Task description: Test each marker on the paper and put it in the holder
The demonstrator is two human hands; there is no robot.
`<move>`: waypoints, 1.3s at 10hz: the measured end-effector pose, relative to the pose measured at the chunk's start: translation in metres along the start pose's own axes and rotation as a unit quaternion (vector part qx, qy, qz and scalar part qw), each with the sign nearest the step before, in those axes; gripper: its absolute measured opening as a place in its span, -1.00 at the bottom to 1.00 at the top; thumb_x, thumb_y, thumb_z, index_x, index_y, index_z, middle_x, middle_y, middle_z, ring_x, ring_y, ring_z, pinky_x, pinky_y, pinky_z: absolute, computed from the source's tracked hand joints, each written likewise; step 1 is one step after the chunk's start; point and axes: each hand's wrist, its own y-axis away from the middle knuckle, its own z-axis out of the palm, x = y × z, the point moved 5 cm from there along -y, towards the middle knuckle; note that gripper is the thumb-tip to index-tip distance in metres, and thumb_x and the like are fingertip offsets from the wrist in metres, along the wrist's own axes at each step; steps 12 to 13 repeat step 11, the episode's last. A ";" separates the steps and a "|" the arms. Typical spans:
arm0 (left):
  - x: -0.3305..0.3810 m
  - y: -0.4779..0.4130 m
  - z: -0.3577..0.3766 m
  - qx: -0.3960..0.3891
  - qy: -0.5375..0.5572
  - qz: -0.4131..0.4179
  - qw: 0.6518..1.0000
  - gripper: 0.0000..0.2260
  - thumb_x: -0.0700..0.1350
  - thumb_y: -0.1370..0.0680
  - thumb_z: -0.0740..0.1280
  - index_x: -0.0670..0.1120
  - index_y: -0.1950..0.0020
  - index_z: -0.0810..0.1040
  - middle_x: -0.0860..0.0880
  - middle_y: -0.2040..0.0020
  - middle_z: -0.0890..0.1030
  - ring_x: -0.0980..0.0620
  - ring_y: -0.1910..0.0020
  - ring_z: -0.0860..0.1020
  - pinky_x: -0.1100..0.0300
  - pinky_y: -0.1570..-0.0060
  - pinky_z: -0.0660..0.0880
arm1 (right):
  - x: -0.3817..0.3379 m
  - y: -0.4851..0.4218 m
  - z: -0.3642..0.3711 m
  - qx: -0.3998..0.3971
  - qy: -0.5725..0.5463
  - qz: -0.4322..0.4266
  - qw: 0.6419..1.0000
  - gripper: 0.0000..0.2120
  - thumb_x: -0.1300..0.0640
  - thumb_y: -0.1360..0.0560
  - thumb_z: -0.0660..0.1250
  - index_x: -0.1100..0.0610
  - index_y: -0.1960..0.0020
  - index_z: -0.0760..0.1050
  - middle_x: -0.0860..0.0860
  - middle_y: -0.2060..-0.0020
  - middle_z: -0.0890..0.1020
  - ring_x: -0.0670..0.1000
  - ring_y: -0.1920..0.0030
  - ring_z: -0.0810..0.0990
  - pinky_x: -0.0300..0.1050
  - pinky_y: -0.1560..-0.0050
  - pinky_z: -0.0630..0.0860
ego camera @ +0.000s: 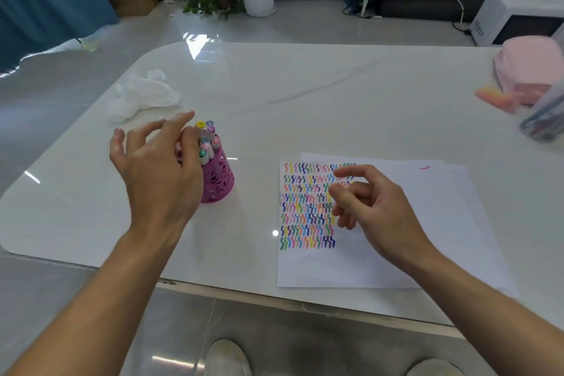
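A pink cut-out holder [221,180] stands on the white table, left of centre, with several pastel-capped markers [207,137] upright in it. My left hand [155,174] is at the holder's left side, fingers spread, fingertips by the marker caps; I see no marker in its grip. To the right lies white paper [396,253] covered on its left part with rows of coloured squiggles [305,207]. My right hand [375,204] hovers over the paper with loosely curled fingers and holds nothing.
Crumpled white tissue [143,94] lies behind the holder. At the far right are a pink cloth item [531,70], an orange-pink block [496,98] and a clear pouch of pens [546,119]. The table's front edge [244,290] runs just below the paper.
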 end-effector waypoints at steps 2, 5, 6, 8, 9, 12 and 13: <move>0.010 0.001 0.001 0.011 0.029 0.054 0.998 -0.73 -0.02 -0.68 0.21 0.05 -0.34 0.57 -0.01 -0.19 0.65 0.03 -0.29 0.44 -0.11 -0.53 0.08 | 0.000 0.000 0.000 -0.001 0.006 0.003 1.000 -0.83 0.08 -0.61 0.41 0.02 -0.19 0.55 0.08 0.31 0.71 0.01 0.37 0.65 -0.20 0.31 0.56; 0.001 -0.001 0.009 0.000 -0.027 0.038 0.999 -0.65 0.00 -0.69 0.12 -0.08 -0.22 0.65 -0.07 -0.18 0.65 -0.11 -0.29 0.47 -0.14 -0.49 0.13 | 0.000 0.002 -0.001 -0.004 0.026 0.001 1.000 -0.84 0.06 -0.61 0.40 0.01 -0.19 0.54 0.05 0.30 0.71 0.00 0.36 0.66 -0.22 0.31 0.55; 0.003 0.000 0.009 0.006 -0.011 0.038 0.999 -0.67 -0.02 -0.69 0.14 -0.09 -0.34 0.57 -0.10 -0.28 0.60 -0.11 -0.33 0.44 -0.11 -0.51 0.12 | 0.001 0.002 -0.003 -0.005 0.038 0.001 0.999 -0.85 0.07 -0.62 0.39 0.00 -0.18 0.54 0.03 0.31 0.71 0.01 0.36 0.66 -0.23 0.30 0.56; 0.026 0.010 0.007 0.037 0.030 0.141 0.989 -0.73 -0.19 -0.65 0.26 -0.14 -0.34 0.55 -0.11 -0.27 0.58 -0.10 -0.29 0.45 -0.15 -0.40 0.29 | 0.006 0.000 -0.012 0.024 0.081 0.007 0.996 -0.93 0.11 -0.63 0.38 -0.02 -0.10 0.58 -0.01 0.31 0.71 -0.07 0.36 0.66 -0.30 0.31 0.53; 0.043 0.024 0.016 0.028 0.039 0.208 0.977 -0.73 -0.22 -0.61 0.27 -0.15 -0.29 0.58 -0.11 -0.23 0.58 -0.11 -0.26 0.46 -0.04 -0.32 0.38 | 0.010 0.000 -0.020 0.053 0.128 0.010 0.990 -0.93 0.11 -0.61 0.39 -0.06 -0.02 0.60 -0.09 0.32 0.70 -0.14 0.35 0.65 -0.33 0.32 0.52; 0.073 0.054 0.042 -0.076 0.069 0.294 0.950 -0.74 -0.26 -0.56 0.31 -0.16 -0.22 0.64 -0.05 -0.08 0.63 -0.05 -0.11 0.54 0.09 -0.12 0.49 | 0.009 -0.001 -0.039 0.099 0.235 0.021 0.967 -0.90 0.08 -0.59 0.38 -0.08 0.07 0.62 -0.08 0.37 0.65 -0.10 0.29 0.61 -0.27 0.28 0.48; 0.073 0.054 0.042 -0.076 0.069 0.294 0.950 -0.74 -0.26 -0.56 0.31 -0.16 -0.22 0.64 -0.05 -0.08 0.63 -0.05 -0.11 0.54 0.09 -0.12 0.49 | 0.009 -0.001 -0.039 0.099 0.235 0.021 0.967 -0.90 0.08 -0.59 0.38 -0.08 0.07 0.62 -0.08 0.37 0.65 -0.10 0.29 0.61 -0.27 0.28 0.48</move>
